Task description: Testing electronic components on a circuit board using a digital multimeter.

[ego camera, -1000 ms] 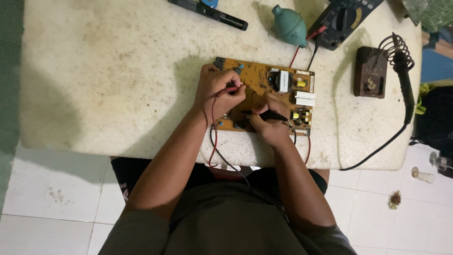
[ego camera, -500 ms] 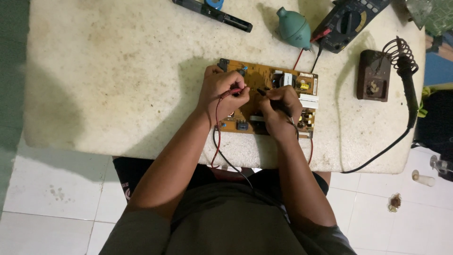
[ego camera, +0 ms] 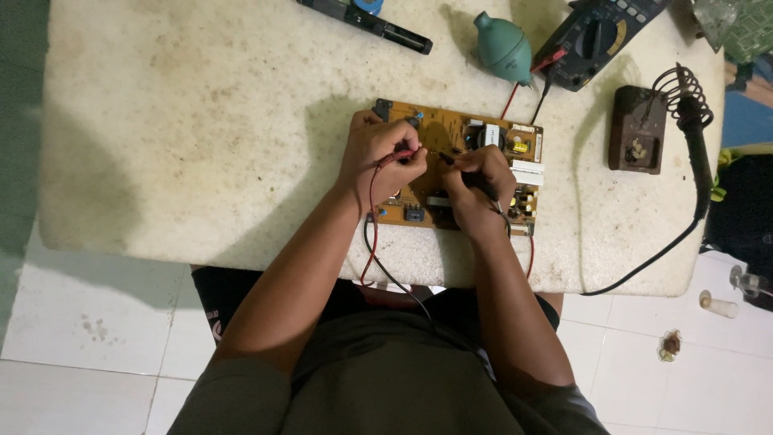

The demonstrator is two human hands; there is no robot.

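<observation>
Brown circuit board (ego camera: 451, 145) lies flat on the pale stone counter (ego camera: 201, 121), directly under both hands. In the head view, the left hand (ego camera: 378, 157) rests on the board's left part, its fingers (ego camera: 407, 161) pressed together, pinching the red probe (ego camera: 396, 157). A red lead (ego camera: 372, 217) runs from that pinch down past the wrist and over the counter's near edge. The right hand (ego camera: 479, 181) sits just beside the left, almost touching it, over the board's middle. Its fingers (ego camera: 471, 161) are curled tight around the black probe (ego camera: 448, 158), whose tip points toward the left fingers and meets the board between the two hands. A black lead (ego camera: 394, 278) drops from below the hands toward the lap.

Beyond the fingers, at the counter's far edge, a teal blower bulb (ego camera: 503, 48) lies near a dark multimeter (ego camera: 592, 40), and red and black wires lead from the meter toward the board. Farther left of these lies a black tool (ego camera: 370, 20) with a blue part. Well right of the right fingers stands a brown iron stand (ego camera: 640, 129) with a wire coil, holding a black soldering iron (ego camera: 696, 141); its cord (ego camera: 644, 266) loops over the counter's near right corner. White tiles (ego camera: 80, 338) show below.
</observation>
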